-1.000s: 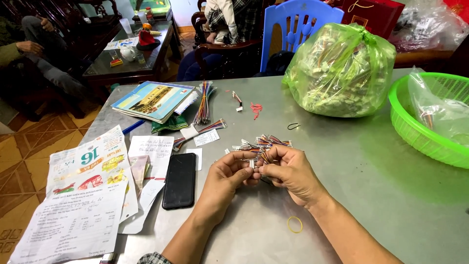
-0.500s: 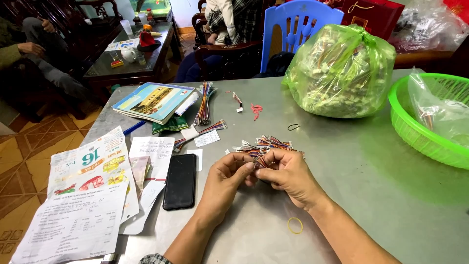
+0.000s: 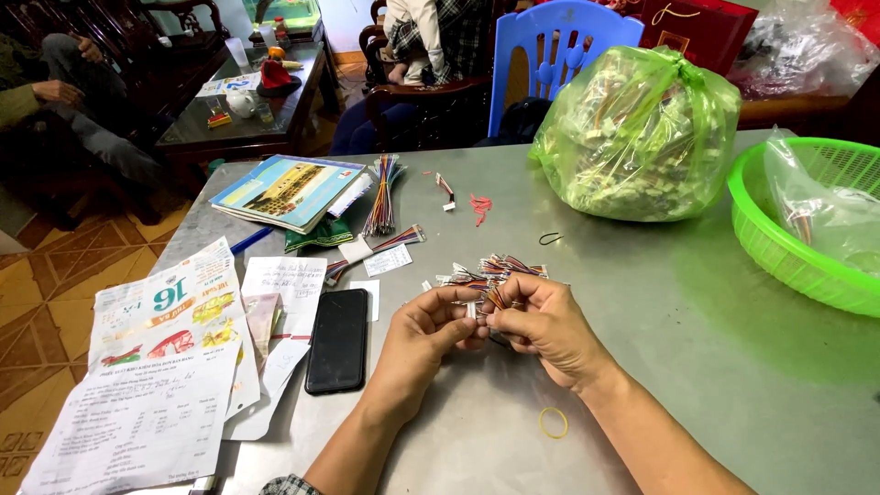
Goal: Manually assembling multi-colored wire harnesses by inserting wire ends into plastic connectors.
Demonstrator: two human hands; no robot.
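Pinching the small bundle of coloured wires (image 3: pixel 486 298) w/ both hands, you've got it dead centre between them, just off the table (image 3: pixel 697 302). Left hand (image 3: pixel 429 332) sits at 9 o'clock of the bundle, right hand (image 3: pixel 543 325) at 3; fingertips nearly touch. Wire run looks roughly 11-to-5, ends fanning up toward the loose pile of wire pieces (image 3: pixel 500 269) at 12, just beyond your knuckles. Both hands closed on the bundle, fingers curled, thumbs on top; exact grip pts hidden. Right seems a bit nearer the pile. Yellow rubber band (image 3: pixel 553 423) lies at 5 o'clock, near your right wrist. Black phone (image 3: pixel 338 339) at 9, apart.
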